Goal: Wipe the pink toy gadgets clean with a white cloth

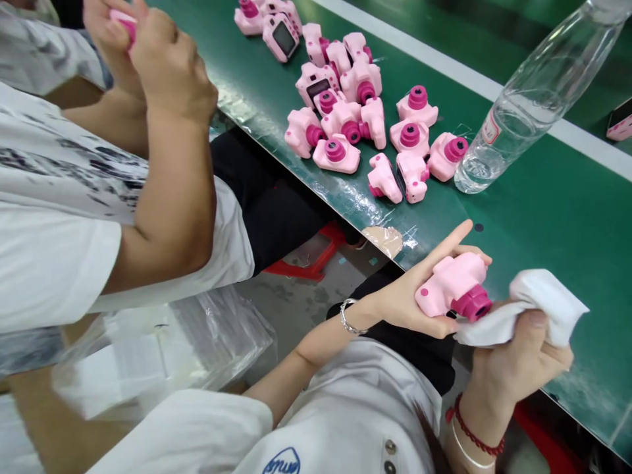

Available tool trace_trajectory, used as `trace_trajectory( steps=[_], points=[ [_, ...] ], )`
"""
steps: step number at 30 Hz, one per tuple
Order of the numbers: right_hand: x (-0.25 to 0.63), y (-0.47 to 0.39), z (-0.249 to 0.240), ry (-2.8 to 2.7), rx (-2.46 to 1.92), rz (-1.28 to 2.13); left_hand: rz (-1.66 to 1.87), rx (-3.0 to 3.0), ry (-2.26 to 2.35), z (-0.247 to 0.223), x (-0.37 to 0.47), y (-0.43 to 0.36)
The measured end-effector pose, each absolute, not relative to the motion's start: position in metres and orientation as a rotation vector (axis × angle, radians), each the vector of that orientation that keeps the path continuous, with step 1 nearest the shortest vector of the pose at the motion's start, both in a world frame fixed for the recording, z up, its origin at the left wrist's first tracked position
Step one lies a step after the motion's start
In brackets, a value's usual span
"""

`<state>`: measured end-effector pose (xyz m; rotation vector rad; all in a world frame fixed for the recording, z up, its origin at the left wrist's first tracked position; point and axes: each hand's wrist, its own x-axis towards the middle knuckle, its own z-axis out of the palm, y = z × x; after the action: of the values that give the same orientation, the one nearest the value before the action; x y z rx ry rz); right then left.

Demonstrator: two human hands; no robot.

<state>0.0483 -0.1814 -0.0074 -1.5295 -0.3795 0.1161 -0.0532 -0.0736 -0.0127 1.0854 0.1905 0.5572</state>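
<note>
A pink toy camera (451,284) with a magenta lens rests in my left hand (412,299), its lens turned toward my right side. The thumb lies along the near edge and the index finger sticks out past the body. My right hand (523,359) pinches a crumpled white cloth (538,296), whose folded end lies close beside the lens; whether it touches the camera I cannot tell. Beyond my hands, several more pink toy cameras (345,118) are grouped on the green table (518,230), some showing lenses and some showing dark screens.
A clear bottle (523,112) with some liquid stands right of the cameras. At the left, a co-worker's hands (162,59) hold a small pink piece (123,26). Below lie a plastic-wrapped stack (172,349) and a red stool (311,257). A pink-edged object (621,122) sits far right.
</note>
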Motion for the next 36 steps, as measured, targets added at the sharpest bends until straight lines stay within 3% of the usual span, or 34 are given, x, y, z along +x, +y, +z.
trace_trajectory(
  steps=[5,9,16,22,27,29,33,36],
  points=[
    [0.070,-0.184,0.004,-0.819,-1.742,0.539,0.513,0.793,0.181,-0.032,-0.045,-0.076],
    [0.071,-0.173,0.001,-0.607,-1.780,0.216,0.450,0.491,0.220,-0.028,-0.041,-0.080],
    [0.067,-0.170,0.009,-0.283,-1.455,0.228,0.436,0.189,0.383,-0.002,-0.033,-0.084],
    [0.043,-0.169,0.020,-0.538,-1.633,0.201,0.651,0.322,0.746,0.013,-0.017,-0.095],
    [0.036,-0.171,-0.011,-1.045,-1.686,-0.231,0.688,0.165,0.786,0.028,-0.013,-0.089],
    [0.040,-0.175,-0.027,-0.954,-1.682,-0.371,0.622,0.078,0.788,0.031,-0.016,-0.083],
    [0.050,-0.175,-0.036,-0.450,-1.594,-0.335,0.487,0.009,0.696,0.035,-0.022,-0.075],
    [0.052,-0.172,-0.026,-0.481,-1.478,-0.343,0.470,-0.007,0.685,0.036,-0.023,-0.075]
  ],
)
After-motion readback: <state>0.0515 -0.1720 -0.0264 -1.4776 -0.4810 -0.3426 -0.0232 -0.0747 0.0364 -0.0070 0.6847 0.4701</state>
